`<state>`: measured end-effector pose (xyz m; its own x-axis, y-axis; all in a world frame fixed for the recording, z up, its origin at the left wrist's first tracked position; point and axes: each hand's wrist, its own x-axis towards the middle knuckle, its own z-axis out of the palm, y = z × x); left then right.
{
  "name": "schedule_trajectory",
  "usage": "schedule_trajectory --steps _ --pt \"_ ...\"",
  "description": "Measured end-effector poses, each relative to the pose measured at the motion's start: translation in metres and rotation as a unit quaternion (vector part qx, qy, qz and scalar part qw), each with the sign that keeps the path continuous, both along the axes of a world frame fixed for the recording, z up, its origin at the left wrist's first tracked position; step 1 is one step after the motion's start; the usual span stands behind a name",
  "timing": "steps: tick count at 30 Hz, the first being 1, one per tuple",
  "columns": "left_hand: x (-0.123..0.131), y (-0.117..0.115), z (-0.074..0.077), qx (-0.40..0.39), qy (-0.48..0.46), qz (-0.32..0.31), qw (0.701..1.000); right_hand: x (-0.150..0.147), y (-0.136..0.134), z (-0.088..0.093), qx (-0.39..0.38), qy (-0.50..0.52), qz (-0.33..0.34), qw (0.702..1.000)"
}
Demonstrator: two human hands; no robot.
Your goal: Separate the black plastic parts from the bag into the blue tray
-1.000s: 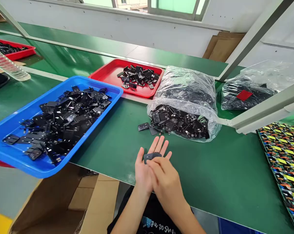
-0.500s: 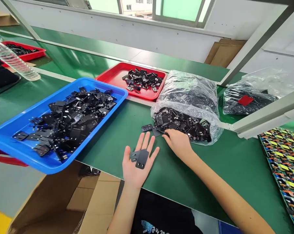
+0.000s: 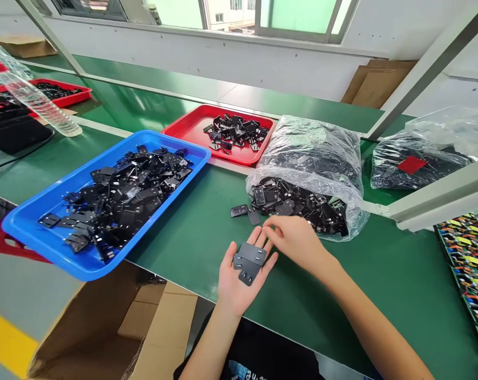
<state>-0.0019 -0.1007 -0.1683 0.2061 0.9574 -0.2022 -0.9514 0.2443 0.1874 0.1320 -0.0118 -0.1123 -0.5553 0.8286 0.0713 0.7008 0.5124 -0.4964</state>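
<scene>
My left hand (image 3: 241,285) is palm up with its fingers stretched out, above the front of the green table. Black plastic plug plates (image 3: 252,254) with small metal prongs lie overlapping on that palm and fingers. Close by, my right hand (image 3: 292,237) is curled, its fingertips at the left fingers. Whether anything is pinched there is hidden. Behind the hands, a clear plastic bag (image 3: 318,150) lies with its mouth open, and many similar black plates (image 3: 302,206) show inside. Two loose pieces, a rectangular black plate (image 3: 239,210) and a plain one (image 3: 253,216), lie before it.
At left stands a blue tray (image 3: 36,208) heaped with black plates. A red tray (image 3: 187,120) with more is behind it. A second bag (image 3: 393,174) and a board of colourful parts (image 3: 466,264) are at right. Below the table edge is a cardboard box (image 3: 171,322).
My right hand has come from the bag's mouth to my left hand. Another black plate now lies on my left palm. The view has shifted slightly.
</scene>
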Motion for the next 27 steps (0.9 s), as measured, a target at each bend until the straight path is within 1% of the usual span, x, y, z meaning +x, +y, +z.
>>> schedule_trajectory --steps 2,3,5,8,10,12,14,15,17,19,21,23,24,27 --pt "0.002 -0.001 -0.001 0.021 -0.01 -0.016 1.0 0.011 0.014 -0.005 0.08 -0.046 -0.059 0.994" --pt "0.002 -0.001 -0.001 0.03 -0.012 -0.02 0.999 0.017 0.021 -0.009 0.117 -0.073 -0.07 0.988" --pt "0.001 -0.002 0.0 0.043 -0.007 -0.021 0.999 0.026 0.032 -0.018 0.168 -0.127 -0.061 0.976" --pt "0.001 -0.002 0.002 0.053 0.007 -0.01 0.999 0.031 0.038 -0.029 0.2 -0.173 -0.027 0.964" --pt "0.0 -0.001 0.005 0.054 0.014 0.002 0.998 0.03 0.038 -0.032 0.211 -0.172 -0.018 0.962" --pt "0.0 -0.001 0.007 0.054 0.016 0.015 0.998 0.027 0.037 -0.031 0.211 -0.144 -0.019 0.967" --pt "-0.001 -0.002 0.009 0.053 0.014 0.024 0.998 0.025 0.034 -0.025 0.188 -0.076 -0.029 0.979" --pt "-0.001 -0.002 0.009 0.053 0.012 0.027 0.998 0.023 0.032 -0.021 0.164 -0.027 -0.034 0.986" --pt "-0.001 -0.002 0.009 0.055 0.005 0.028 0.998 0.02 0.025 -0.011 0.091 0.079 -0.029 0.992" --pt "-0.001 -0.003 0.008 0.055 -0.005 0.031 0.998 0.016 0.016 0.0 0.007 0.154 0.009 0.988" --pt "0.0 -0.003 0.007 0.048 -0.013 0.039 0.998 0.012 0.007 0.008 -0.059 0.177 0.066 0.98" --pt "0.001 -0.004 0.005 0.043 -0.018 0.041 0.998 0.009 0.003 0.01 -0.091 0.178 0.091 0.976" --pt "0.001 -0.004 0.005 0.044 -0.021 0.036 0.998 0.008 0.002 0.009 -0.096 0.179 0.083 0.976" --pt "0.001 -0.004 0.006 0.06 -0.029 0.018 0.998 0.011 0.007 0.002 -0.089 0.177 0.015 0.98"
